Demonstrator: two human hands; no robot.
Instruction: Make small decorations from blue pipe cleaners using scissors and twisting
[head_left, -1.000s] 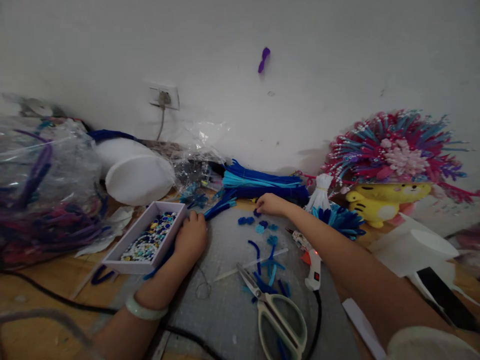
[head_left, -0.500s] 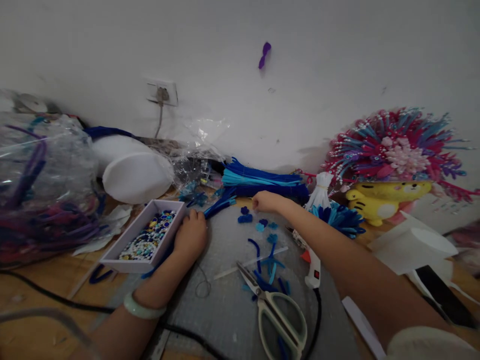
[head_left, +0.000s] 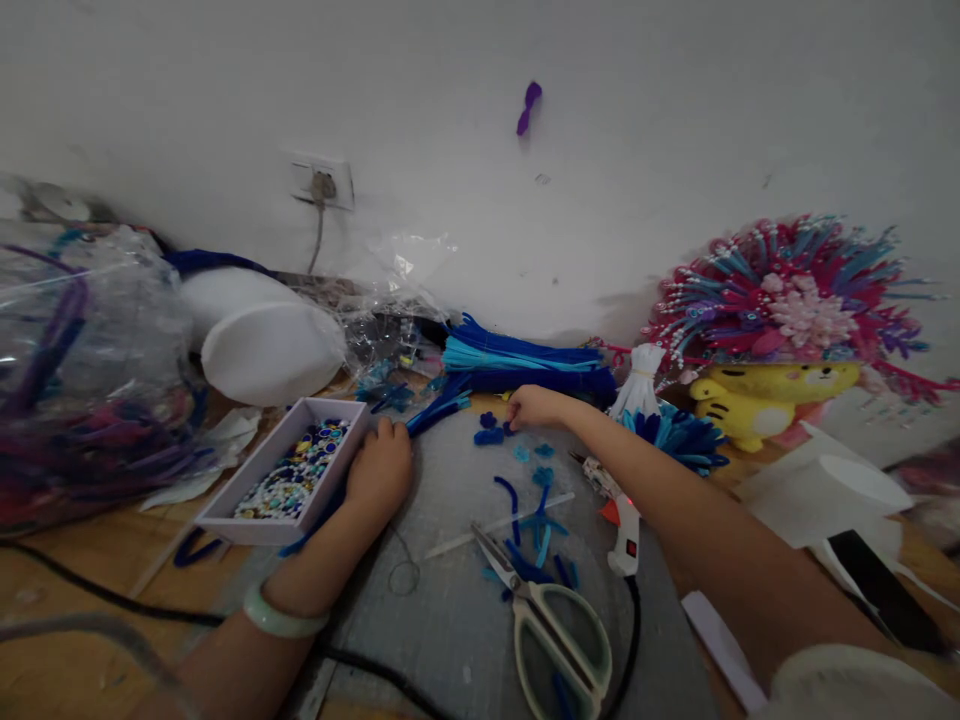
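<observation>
My right hand [head_left: 534,407] is pinched at the back of the grey work mat [head_left: 442,620], with a small dark blue flower [head_left: 508,428] at its fingertips. Beside it lie another dark blue flower [head_left: 489,436] and a light blue flower [head_left: 521,454]. My left hand [head_left: 381,466] rests with curled fingers against the right side of a white box of beads [head_left: 358,425]. Blue pipe cleaners [head_left: 439,412] emerge beyond that hand, and dark blue ones show below it. What its fingers hold, if anything, is hidden.
Scissors [head_left: 525,610] lie open in front, near cut pipe cleaner pieces [head_left: 541,525]. A hot glue gun [head_left: 624,540], its switch glowing red, lies under my right forearm. Pipe cleaner bundles [head_left: 525,360] line the wall. A beaded headdress [head_left: 795,300] stands right; plastic bags [head_left: 90,370] left.
My right hand has moved slightly down. A dark blue flower that lay apart on the mat is now at its fingertips. My left hand stays in place.
</observation>
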